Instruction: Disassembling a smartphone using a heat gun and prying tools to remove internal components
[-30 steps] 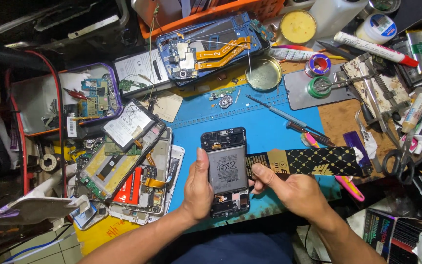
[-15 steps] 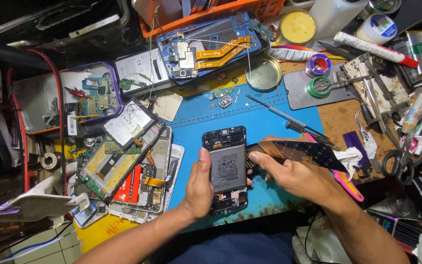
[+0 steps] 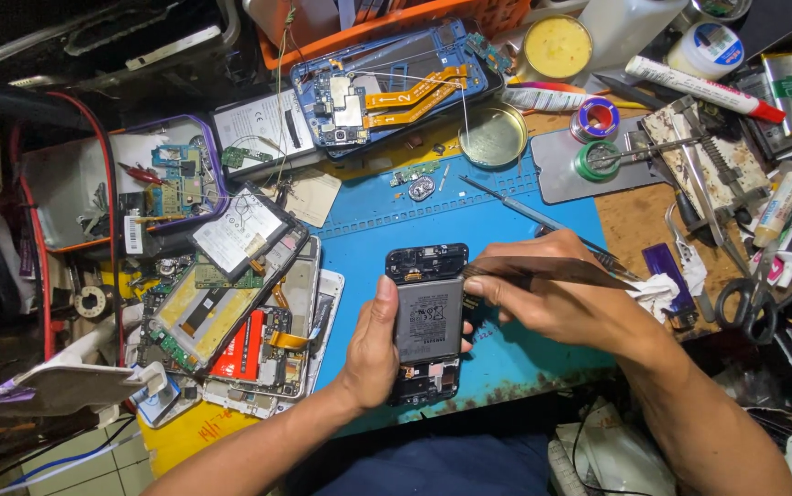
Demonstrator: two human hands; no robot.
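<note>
An opened black phone [image 3: 426,321] with its grey battery showing lies on the blue work mat [image 3: 524,230]. My left hand [image 3: 370,349] holds the phone along its left edge, thumb on the battery's side. My right hand [image 3: 556,296] pinches a thin dark flat strip [image 3: 552,270] at the phone's right edge; the strip is seen nearly edge-on and runs right over my fingers. A white tissue [image 3: 657,291] lies just beyond its far end.
Several dismantled phones and boards [image 3: 230,303] are piled at the left. A blue phone frame with orange flex cables [image 3: 387,87] lies at the top. A round tin [image 3: 493,135], solder spools [image 3: 596,119], tweezers [image 3: 524,207], scissors [image 3: 745,303] and tubes crowd the right.
My right hand has drawn in toward the phone's right edge and turned the dark strip from flat, patterned face up, to almost edge-on. My left hand and the phone have stayed put.
</note>
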